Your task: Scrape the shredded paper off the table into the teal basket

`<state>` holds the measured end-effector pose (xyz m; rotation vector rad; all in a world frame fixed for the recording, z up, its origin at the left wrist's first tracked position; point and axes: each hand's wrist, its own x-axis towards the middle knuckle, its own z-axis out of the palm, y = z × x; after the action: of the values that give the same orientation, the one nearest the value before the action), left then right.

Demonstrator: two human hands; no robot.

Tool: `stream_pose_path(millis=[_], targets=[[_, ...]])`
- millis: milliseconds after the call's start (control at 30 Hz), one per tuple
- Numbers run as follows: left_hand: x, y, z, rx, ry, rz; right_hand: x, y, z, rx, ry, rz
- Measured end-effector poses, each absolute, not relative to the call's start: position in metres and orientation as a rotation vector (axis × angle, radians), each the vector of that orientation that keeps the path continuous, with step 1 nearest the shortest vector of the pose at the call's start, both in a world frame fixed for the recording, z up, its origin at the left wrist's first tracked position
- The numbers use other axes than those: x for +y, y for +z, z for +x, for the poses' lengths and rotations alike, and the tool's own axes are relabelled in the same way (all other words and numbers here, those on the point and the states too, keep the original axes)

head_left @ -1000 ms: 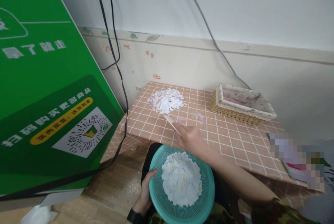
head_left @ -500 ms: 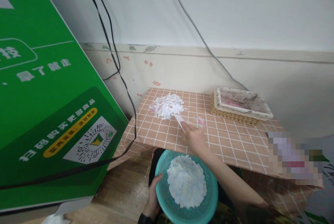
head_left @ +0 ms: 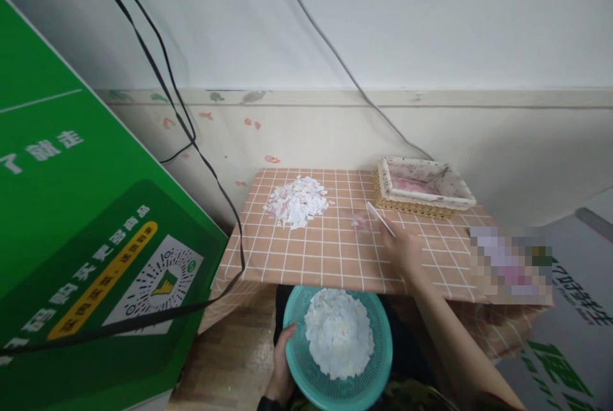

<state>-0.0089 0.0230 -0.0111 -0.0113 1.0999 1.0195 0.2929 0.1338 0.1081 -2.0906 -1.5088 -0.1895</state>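
Note:
My left hand (head_left: pixel 283 360) is closed on the left rim of a round teal plastic basket (head_left: pixel 297 369), held below the table's front edge. White paper scraps (head_left: pixel 339 334) are heaped in it. Over the right half of the table, my right hand (head_left: pixel 402 248), slightly blurred, grips a thin flat white strip (head_left: pixel 380 218) pointing up and left. Just left of the strip's tip lies a small pinkish patch (head_left: pixel 358 222) on the cloth. A pile of white and pinkish paper scraps (head_left: pixel 297 201) sits at the table's back left, apart from both hands.
A wicker basket (head_left: pixel 416 208) with a patterned cloth lining stands at the back right of the checked tablecloth (head_left: pixel 306 264). A blurred-out item (head_left: pixel 510 267) lies at the right end. Black cords (head_left: pixel 215 175) hang before a green printed panel (head_left: pixel 96 219) at left.
My right hand has moved right with the white strip, away from the scrap pile to beside the pinkish patch. My left hand still holds the teal basket. The view has turned slightly right.

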Motion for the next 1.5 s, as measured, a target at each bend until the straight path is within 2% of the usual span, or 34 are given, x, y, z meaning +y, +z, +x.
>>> stream_pose_path(millis=[267, 500, 700, 933, 1067, 1367, 1500], targets=[[0.025, -0.012, -0.007, 1.103, 0.942, 0.009, 0.154, 0.112, 0.303, -1.603, 0.028, -1.822], [0.019, -0.017, 0.004, 1.081, 1.018, -0.003, 0.202, 0.118, 0.328, -1.88, 0.389, -1.526], [0.011, -0.004, 0.005, 1.12, 1.063, -0.015, 0.202, 0.133, 0.345, -2.026, 0.629, -1.31], [0.006, -0.011, -0.005, 1.155, 1.15, 0.118, 0.202, 0.16, 0.305, -2.171, 0.596, -1.184], [-0.001, -0.017, -0.009, 1.203, 1.113, 0.169, 0.231, 0.174, 0.265, -2.246, 0.413, -1.212], [0.003, -0.004, -0.012, 1.191, 1.087, 0.119, 0.287, 0.188, 0.211, -2.396, 0.212, -1.217], [0.007, -0.006, -0.01, 1.175, 1.097, 0.061, 0.292, 0.186, 0.204, -2.398, 0.337, -1.141]])
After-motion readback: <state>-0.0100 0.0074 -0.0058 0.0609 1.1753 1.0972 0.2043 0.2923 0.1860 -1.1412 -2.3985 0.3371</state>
